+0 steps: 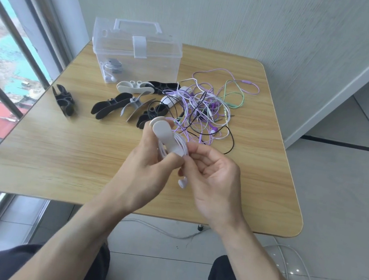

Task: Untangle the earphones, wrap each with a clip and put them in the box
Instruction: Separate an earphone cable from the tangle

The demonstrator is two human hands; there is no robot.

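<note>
Two hands: left hand (147, 158) and right hand (211, 177) both pinch the white clip (167, 138) with its coiled earphone, above the desk (61, 160).
Clip axis: slants far-left.
Box (134, 53): closed, far-left, left hand nearer.

The table (62, 153) looks like matt pale wood grain, the box (129, 50) clear glossy plastic.

Light wood table (61, 160), rounded corners. On it: clear plastic box (135, 52) at far left-centre, lid shut; scattered black and white clips (123, 104) in front of box; tangled earphones (205, 106), purple, white, green, black, right of clips.
</note>
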